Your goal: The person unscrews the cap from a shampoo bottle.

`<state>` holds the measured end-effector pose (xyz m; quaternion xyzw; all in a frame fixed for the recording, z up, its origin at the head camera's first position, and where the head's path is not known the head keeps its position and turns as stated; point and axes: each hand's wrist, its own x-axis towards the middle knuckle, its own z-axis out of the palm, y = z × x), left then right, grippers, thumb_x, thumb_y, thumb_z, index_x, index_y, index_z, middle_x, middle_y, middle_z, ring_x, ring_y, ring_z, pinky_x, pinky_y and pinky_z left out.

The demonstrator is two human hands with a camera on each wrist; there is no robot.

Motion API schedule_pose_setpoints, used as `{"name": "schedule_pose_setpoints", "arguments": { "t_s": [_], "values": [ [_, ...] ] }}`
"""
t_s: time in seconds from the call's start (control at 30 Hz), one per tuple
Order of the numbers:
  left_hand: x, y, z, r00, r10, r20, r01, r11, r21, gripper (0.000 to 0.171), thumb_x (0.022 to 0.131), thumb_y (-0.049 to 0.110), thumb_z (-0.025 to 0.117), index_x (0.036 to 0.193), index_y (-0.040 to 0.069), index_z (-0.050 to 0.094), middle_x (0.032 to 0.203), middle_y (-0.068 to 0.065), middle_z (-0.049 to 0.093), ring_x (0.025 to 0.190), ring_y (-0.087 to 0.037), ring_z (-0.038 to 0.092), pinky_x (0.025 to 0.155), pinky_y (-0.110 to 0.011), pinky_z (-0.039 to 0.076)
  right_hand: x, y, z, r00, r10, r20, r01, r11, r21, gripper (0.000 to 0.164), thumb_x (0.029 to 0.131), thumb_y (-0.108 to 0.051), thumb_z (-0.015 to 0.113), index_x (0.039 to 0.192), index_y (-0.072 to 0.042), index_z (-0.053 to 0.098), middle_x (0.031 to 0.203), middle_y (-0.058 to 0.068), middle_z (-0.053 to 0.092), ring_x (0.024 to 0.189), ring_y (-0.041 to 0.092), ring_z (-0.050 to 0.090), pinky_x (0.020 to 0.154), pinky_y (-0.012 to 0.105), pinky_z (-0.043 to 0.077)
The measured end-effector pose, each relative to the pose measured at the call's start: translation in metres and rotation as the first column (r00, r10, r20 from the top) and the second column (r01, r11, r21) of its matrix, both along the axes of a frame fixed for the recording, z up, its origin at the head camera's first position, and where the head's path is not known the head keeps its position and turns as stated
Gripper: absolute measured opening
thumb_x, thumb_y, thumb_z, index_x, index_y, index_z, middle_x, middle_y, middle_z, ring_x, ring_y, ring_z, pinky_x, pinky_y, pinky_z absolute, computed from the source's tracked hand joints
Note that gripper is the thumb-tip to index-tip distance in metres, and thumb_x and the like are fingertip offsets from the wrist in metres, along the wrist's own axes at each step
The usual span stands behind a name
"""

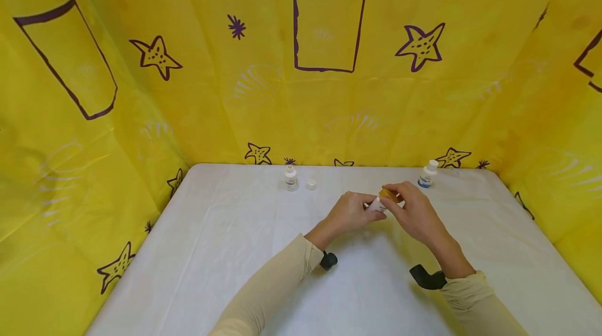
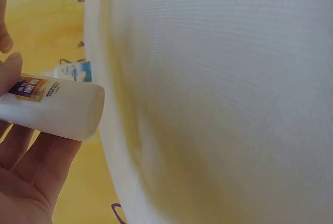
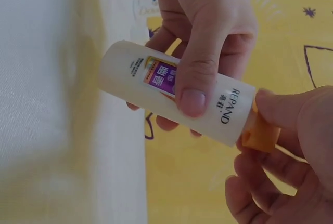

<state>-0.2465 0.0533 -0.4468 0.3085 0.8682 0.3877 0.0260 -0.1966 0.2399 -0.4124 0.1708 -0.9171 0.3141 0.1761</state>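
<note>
My left hand (image 1: 350,213) grips a white bottle (image 3: 171,91) with a purple and orange label, its thumb laid across the front. The bottle is tilted above the table, its base showing in the left wrist view. At its other end sits an orange cap (image 3: 261,132), which my right hand (image 1: 416,213) pinches between thumb and fingers. In the right wrist view the cap is at the bottle's neck; whether it is still threaded on, I cannot tell.
Toward the back of the white table (image 1: 226,231) stands a small uncapped bottle (image 1: 291,178), with a white cap (image 1: 311,184) lying beside it. Another small white bottle (image 1: 427,175) with its cap on stands at the back right. Yellow patterned cloth (image 1: 211,90) surrounds the table.
</note>
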Motion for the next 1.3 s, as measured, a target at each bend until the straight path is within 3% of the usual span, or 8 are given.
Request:
{"name": "schedule_pose_setpoints", "arguments": {
  "t_s": [0.17, 0.3, 0.4, 0.53, 0.7, 0.9, 1.1, 1.3],
  "values": [
    [0.0, -0.002, 0.0, 1.0, 0.01, 0.007, -0.01, 1.0, -0.003, 0.016, 0.09, 0.04, 0.077, 0.097, 0.026, 0.074, 0.079, 0.011, 0.069, 0.061, 0.0, 0.057, 0.054, -0.016, 0.045, 0.0, 0.002, 0.001, 0.999, 0.051, -0.003, -0.051, 0.999, 0.012, 0.036, 0.093, -0.008, 0.073, 0.128, -0.004, 0.067, 0.111, 0.012, 0.071, 0.096, 0.025, 0.064, 0.071, 0.028, 0.054],
    [0.0, -0.002, 0.001, 1.0, 0.023, 0.004, -0.023, 1.0, -0.009, 0.016, 0.09, 0.04, 0.078, 0.098, 0.027, 0.075, 0.078, 0.012, 0.07, 0.06, 0.0, 0.057, 0.054, -0.016, 0.045, 0.001, 0.002, 0.003, 0.998, 0.038, 0.046, -0.038, 0.999, 0.002, 0.043, 0.095, -0.015, 0.073, 0.135, -0.004, 0.063, 0.118, 0.014, 0.069, 0.101, 0.029, 0.064, 0.073, 0.03, 0.054],
    [0.0, -0.003, 0.002, 0.999, 0.032, -0.002, -0.032, 0.999, -0.004, 0.017, 0.089, 0.039, 0.078, 0.101, 0.028, 0.076, 0.079, 0.011, 0.071, 0.06, 0.0, 0.057, 0.054, -0.017, 0.045, 0.003, 0.001, 0.006, 0.994, -0.038, 0.104, 0.039, 0.999, -0.008, 0.05, 0.097, -0.03, 0.071, 0.138, -0.003, 0.059, 0.116, 0.015, 0.067, 0.1, 0.03, 0.064, 0.075, 0.034, 0.052],
    [0.001, -0.003, 0.002, 0.999, 0.036, 0.005, -0.036, 0.999, 0.001, 0.021, 0.089, 0.039, 0.079, 0.106, 0.027, 0.078, 0.088, 0.008, 0.075, 0.063, 0.001, 0.059, 0.055, -0.016, 0.046, 0.005, 0.001, 0.01, 0.971, -0.167, 0.173, 0.169, 0.986, 0.003, 0.055, 0.099, -0.048, 0.063, 0.127, -0.001, 0.062, 0.093, 0.012, 0.064, 0.076, 0.024, 0.059, 0.065, 0.033, 0.047],
    [0.001, -0.004, 0.001, 0.999, 0.039, 0.008, -0.039, 0.999, -0.003, 0.024, 0.089, 0.039, 0.079, 0.109, 0.027, 0.078, 0.093, 0.007, 0.077, 0.064, 0.0, 0.059, 0.055, -0.016, 0.046, 0.005, -0.001, 0.012, 0.952, -0.218, 0.214, 0.215, 0.976, 0.037, 0.056, 0.099, -0.057, 0.057, 0.11, -0.003, 0.066, 0.08, 0.009, 0.064, 0.062, 0.017, 0.051, 0.057, 0.03, 0.042],
    [0.002, -0.002, -0.001, 0.998, 0.047, 0.028, -0.047, 0.999, -0.022, 0.021, 0.088, 0.041, 0.08, 0.105, 0.03, 0.078, 0.088, 0.01, 0.075, 0.063, -0.001, 0.058, 0.056, -0.017, 0.045, 0.004, -0.003, 0.008, 0.967, -0.188, 0.175, 0.188, 0.982, 0.014, 0.044, 0.1, -0.046, 0.063, 0.106, -0.003, 0.069, 0.086, 0.01, 0.065, 0.072, 0.021, 0.056, 0.065, 0.031, 0.047],
    [0.003, -0.002, 0.0, 0.998, 0.058, 0.019, -0.057, 0.998, -0.039, 0.018, 0.088, 0.04, 0.079, 0.102, 0.029, 0.076, 0.084, 0.01, 0.072, 0.062, -0.002, 0.056, 0.056, -0.017, 0.044, 0.005, -0.003, 0.007, 0.985, -0.095, 0.144, 0.098, 0.995, -0.01, 0.036, 0.102, -0.026, 0.059, 0.125, 0.0, 0.067, 0.111, 0.016, 0.069, 0.095, 0.029, 0.065, 0.08, 0.041, 0.054],
    [0.002, -0.003, 0.0, 0.997, 0.066, 0.035, -0.064, 0.997, -0.053, 0.02, 0.089, 0.042, 0.078, 0.106, 0.031, 0.076, 0.085, 0.011, 0.071, 0.063, -0.003, 0.055, 0.056, -0.018, 0.043, 0.005, -0.003, 0.008, 0.994, -0.009, 0.109, 0.009, 1.0, -0.003, 0.034, 0.098, -0.007, 0.06, 0.132, 0.0, 0.062, 0.118, 0.019, 0.067, 0.1, 0.032, 0.066, 0.078, 0.037, 0.056]
  ]
}}
